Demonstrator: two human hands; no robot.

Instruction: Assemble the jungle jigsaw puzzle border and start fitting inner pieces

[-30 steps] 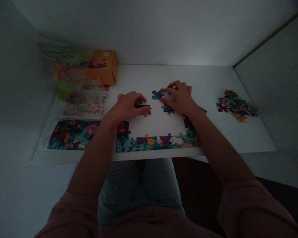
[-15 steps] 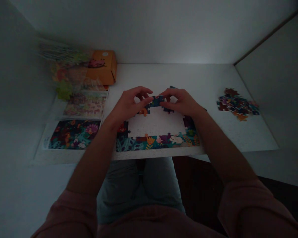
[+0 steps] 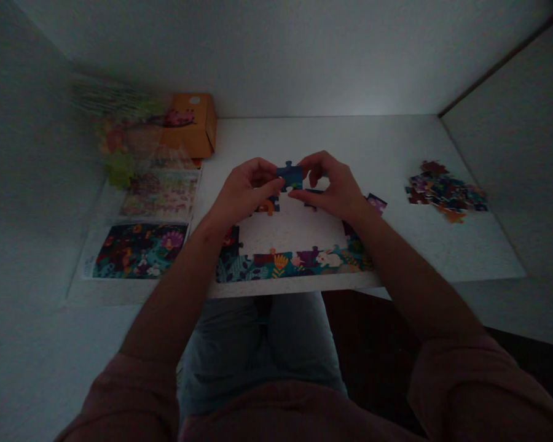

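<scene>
Over at the far left of the white table (image 3: 350,144) sits a clear plastic bag (image 3: 122,138), too blurred to make out, with green and pink colours showing through it. Just beside it stands an orange cardboard box (image 3: 191,126) with a pink picture on its side. Below these lie two printed picture sheets: a pale pastel sheet (image 3: 160,193) and, nearer the table edge, a dark floral sheet (image 3: 141,250).

Moving right, the left hand (image 3: 244,191) is curled and closed on a blue puzzle piece (image 3: 290,177), pinching it from the left side. The right hand (image 3: 329,187) grips the same piece from the other side, so it is held up between both sets of fingertips, above the far end of a jigsaw border (image 3: 292,267). That border runs along the near edge of the table and up both sides around a patch of white tabletop. Under the hands, an orange-tabbed piece (image 3: 267,207) sits below the left palm, and a dark piece (image 3: 313,197) lies beneath the right fingers.

Just past the right hand lies a loose purple piece (image 3: 376,204). Further right, well apart from everything else, is a heap of mixed jigsaw pieces (image 3: 445,193).
</scene>
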